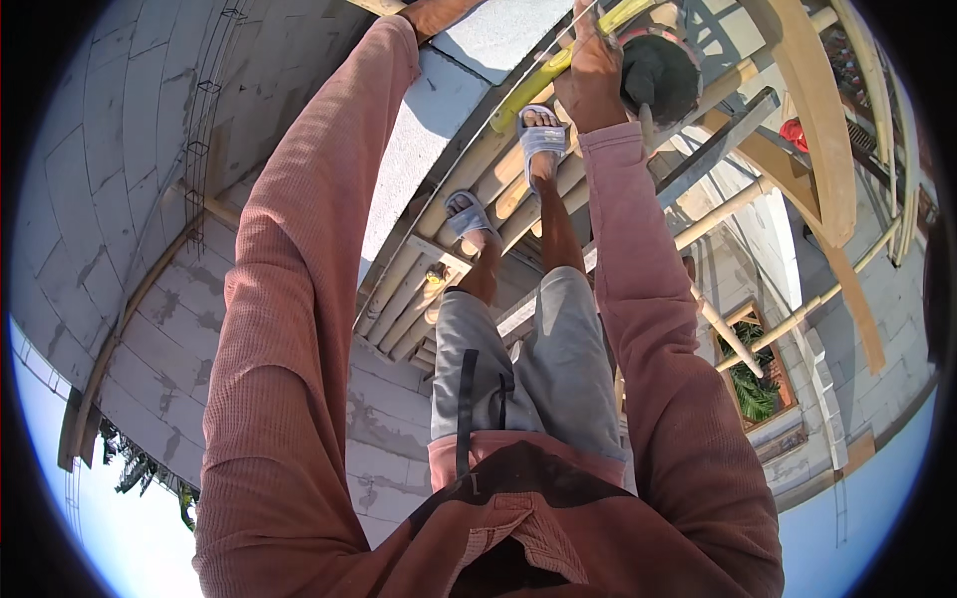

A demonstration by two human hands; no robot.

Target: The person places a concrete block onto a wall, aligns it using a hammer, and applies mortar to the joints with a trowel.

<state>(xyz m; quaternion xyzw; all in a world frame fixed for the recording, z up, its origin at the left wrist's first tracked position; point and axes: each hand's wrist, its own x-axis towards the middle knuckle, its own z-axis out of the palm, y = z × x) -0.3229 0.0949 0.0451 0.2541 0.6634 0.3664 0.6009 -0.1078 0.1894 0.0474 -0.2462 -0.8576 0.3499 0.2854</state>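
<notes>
My left hand (439,14) is at the top edge, above a pale block wall (424,110); its fingers are out of sight. My right hand (592,82) is closed across a long yellow-green bar that looks like a spirit level (533,88), slanting along the wall's near side. A thin white string (469,164) runs beside the bar and up to my fingers. Just right of that hand stands a round bucket (688,48) with dark grey mortar (660,78) in it.
My sandalled feet (538,135) stand on a scaffold of round bamboo poles (399,299). A small yellow object (436,272) lies on it. Boards (822,130) and poles rise at the right. Through the gaps, block walls and a window opening (758,369) show far below.
</notes>
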